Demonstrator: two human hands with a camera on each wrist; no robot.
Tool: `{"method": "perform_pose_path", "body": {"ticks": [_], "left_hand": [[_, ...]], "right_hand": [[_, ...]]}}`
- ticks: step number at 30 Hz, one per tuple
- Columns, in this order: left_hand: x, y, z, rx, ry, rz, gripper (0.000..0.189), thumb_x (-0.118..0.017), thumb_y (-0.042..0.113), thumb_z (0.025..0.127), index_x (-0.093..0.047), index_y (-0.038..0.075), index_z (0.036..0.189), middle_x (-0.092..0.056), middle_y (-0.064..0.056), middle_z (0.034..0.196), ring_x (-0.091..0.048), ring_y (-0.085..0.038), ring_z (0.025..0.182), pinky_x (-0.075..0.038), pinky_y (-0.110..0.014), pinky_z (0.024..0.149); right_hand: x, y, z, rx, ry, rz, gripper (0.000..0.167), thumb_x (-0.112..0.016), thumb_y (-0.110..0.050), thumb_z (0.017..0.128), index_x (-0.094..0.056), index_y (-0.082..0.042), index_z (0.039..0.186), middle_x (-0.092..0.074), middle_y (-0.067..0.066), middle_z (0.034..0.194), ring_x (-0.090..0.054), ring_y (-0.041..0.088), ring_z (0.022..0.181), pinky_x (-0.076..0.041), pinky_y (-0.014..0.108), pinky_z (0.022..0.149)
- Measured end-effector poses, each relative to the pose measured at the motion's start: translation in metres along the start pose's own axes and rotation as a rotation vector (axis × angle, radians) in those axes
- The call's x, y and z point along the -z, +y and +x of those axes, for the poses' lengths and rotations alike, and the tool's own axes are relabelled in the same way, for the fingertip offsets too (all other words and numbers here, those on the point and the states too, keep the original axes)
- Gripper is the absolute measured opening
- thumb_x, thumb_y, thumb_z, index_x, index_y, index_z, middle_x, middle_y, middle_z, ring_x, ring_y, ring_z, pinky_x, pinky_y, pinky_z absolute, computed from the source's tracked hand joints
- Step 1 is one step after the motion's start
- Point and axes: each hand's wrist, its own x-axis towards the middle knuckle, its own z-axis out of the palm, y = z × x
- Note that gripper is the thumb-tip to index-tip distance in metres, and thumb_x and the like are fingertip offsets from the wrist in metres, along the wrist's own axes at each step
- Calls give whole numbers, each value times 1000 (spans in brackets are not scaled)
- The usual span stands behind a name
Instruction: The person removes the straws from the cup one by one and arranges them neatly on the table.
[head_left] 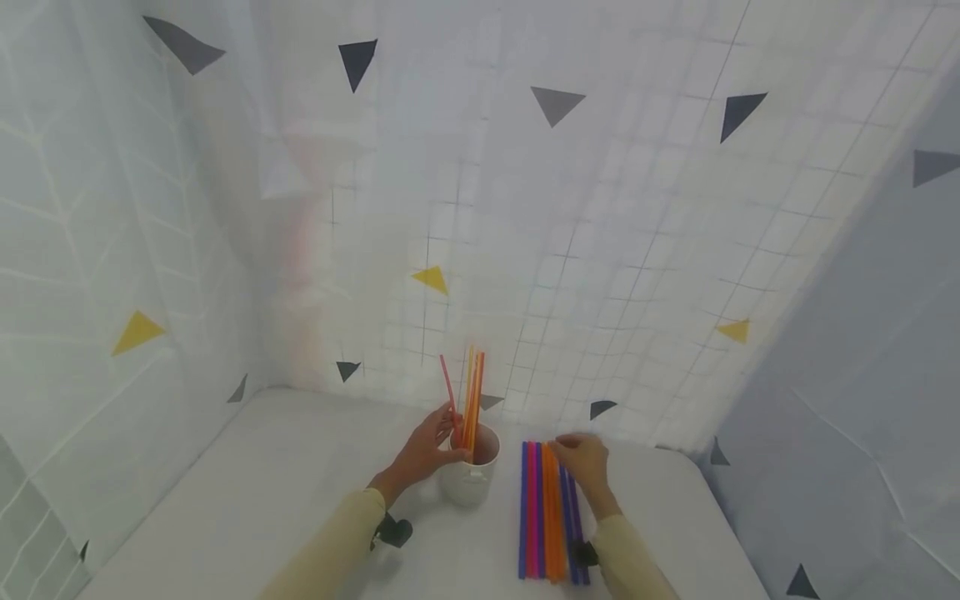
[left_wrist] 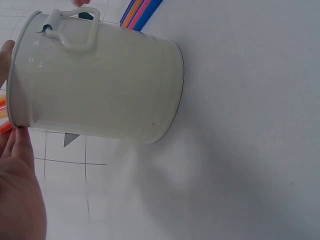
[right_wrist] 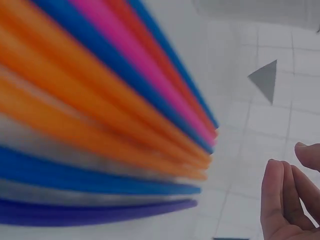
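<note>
Cup (head_left: 465, 489) holds red and orange straws (head_left: 476, 408) — left hand (head_left: 427, 446) grasping it; right hand (head_left: 588, 461), fingers parted and empty, beside loose straws (head_left: 552, 521) at four o'clock.

A pale, creased back wall covering (head_left: 495, 208) rises over the table, crossed by thin grid lines and scattered with grey triangles (head_left: 558, 104) and yellow triangles (head_left: 432, 279). I see a pinkish patch (head_left: 302, 258) towards its left. Similar side walls, a left wall (head_left: 112, 233) and a greyer right wall (head_left: 855, 375), flank the white tabletop (head_left: 247, 475) with its rounded far corners. Soft, flat light leaves blurry shadows.
</note>
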Motion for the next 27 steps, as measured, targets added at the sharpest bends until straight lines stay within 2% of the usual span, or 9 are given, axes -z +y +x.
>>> {"method": "perform_pose_path", "body": {"ticks": [9, 15, 22, 27], "left_hand": [[4, 3, -2, -4, 10, -3, 91, -78, 26, 84, -22, 16, 155, -46, -9, 146, -45, -24, 134, -42, -39, 104], [6, -1, 1, -1, 13, 3, 92, -79, 27, 83, -23, 17, 155, -46, -7, 146, -46, -21, 133, -43, -37, 104], [0, -3, 0, 6, 0, -34, 92, -79, 28, 83, -23, 18, 155, -45, -5, 146, -45, -20, 134, -42, -37, 104], [0, 1, -2, 16, 5, -28, 94, -80, 30, 82, -22, 19, 155, -45, -4, 147, -45, -20, 134, -42, -38, 105]], "right_hand": [[-20, -64, 14, 127, -36, 60, 21, -77, -20, 84, -76, -4, 97, -73, 8, 86, -69, 17, 66, -59, 31, 64], [-28, -105, 11, 130, -88, 112, 24, -76, -21, 86, -75, -3, 102, -73, 9, 88, -69, 17, 68, -60, 34, 67], [-37, -120, 5, 167, -89, 144, 21, -77, -20, 84, -76, -5, 98, -74, 8, 87, -69, 18, 69, -59, 35, 69], [-47, -125, 4, 168, -144, 159, 25, -76, -24, 86, -74, -5, 102, -74, 6, 90, -70, 17, 75, -59, 36, 73]]}}
